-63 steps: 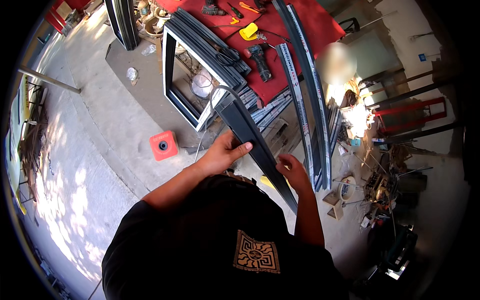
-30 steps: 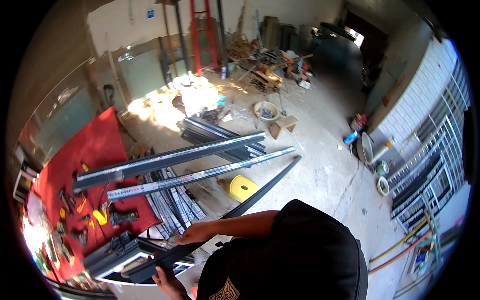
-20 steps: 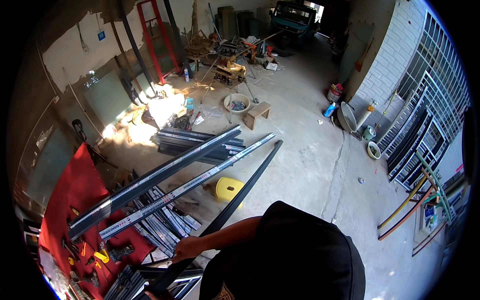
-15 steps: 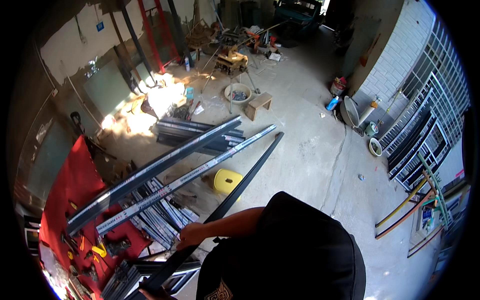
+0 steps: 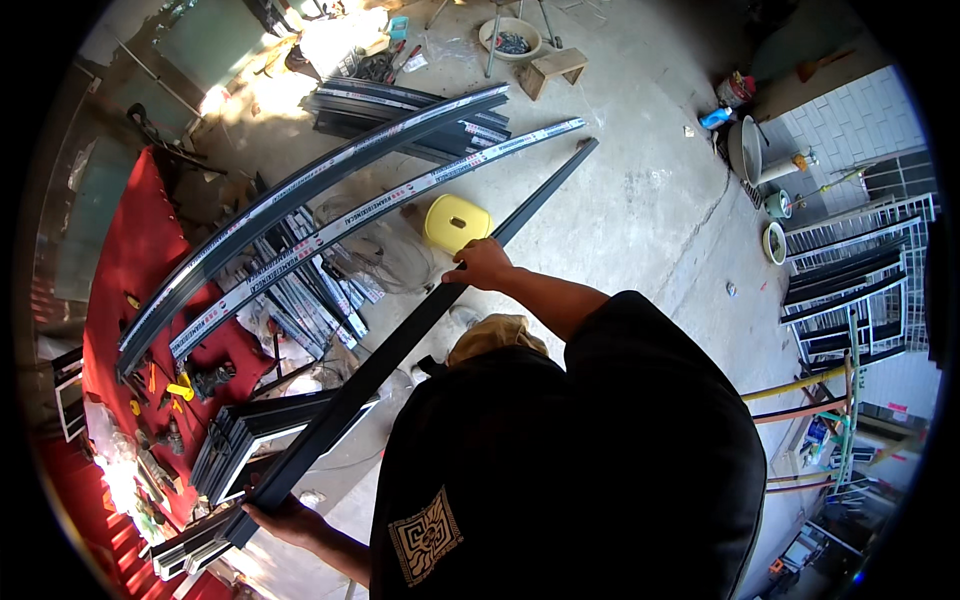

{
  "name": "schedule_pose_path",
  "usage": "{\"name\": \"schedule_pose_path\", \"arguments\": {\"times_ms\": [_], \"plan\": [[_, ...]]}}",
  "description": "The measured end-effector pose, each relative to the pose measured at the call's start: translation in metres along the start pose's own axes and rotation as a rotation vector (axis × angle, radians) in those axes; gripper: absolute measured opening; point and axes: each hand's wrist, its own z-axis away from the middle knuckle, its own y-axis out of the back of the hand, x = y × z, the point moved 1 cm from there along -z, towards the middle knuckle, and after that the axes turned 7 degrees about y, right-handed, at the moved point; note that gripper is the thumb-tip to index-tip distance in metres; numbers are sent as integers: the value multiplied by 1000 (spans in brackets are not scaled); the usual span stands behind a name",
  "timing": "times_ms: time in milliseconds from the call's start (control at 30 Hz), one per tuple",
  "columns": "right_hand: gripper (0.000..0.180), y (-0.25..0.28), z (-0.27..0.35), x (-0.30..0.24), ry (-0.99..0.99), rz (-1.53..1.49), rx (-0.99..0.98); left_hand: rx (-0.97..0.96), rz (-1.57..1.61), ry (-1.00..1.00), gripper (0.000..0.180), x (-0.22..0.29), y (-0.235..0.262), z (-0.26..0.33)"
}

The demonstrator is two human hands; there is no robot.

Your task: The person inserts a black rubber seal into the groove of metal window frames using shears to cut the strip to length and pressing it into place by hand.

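In both hands (image 5: 484,264) (image 5: 285,521) slants a long, slim, dark bar (image 5: 372,372).

A person (image 5: 580,430) holds a long black bar (image 5: 370,375) with both hands, beside a yellow stool (image 5: 443,231).
The right hand (image 5: 482,264) grips it just below the stool; the left hand (image 5: 287,522) clasps it well down and left of the stool. Left of the stool, two long strips lie partly over red cloth (image 5: 135,260); a wooden bench (image 5: 552,68) stands beyond it.

My left hand (image 5: 285,520) grips low at left, forearm (image 5: 343,553) slanting in. My right hand (image 5: 484,264) grips farther forward, back upward, fingers (image 5: 456,274) curled over.
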Motion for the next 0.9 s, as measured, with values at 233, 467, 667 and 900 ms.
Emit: {"name": "schedule_pose_path", "arguments": {"times_ms": [233,467,667,900], "plan": [[80,9,39,-175,655,-279,-4,66,52,-14,53,20,-13,-4],[99,18,48,-166,821,-127,-203,97,-36,-34,58,27,-38,14],[95,10,51,-62,593,59,-124,20,-16,-50,54,27,-25,24],[103,24,36,59,349,276,-221,80,-51,-63,53,25,-29,32]]}}
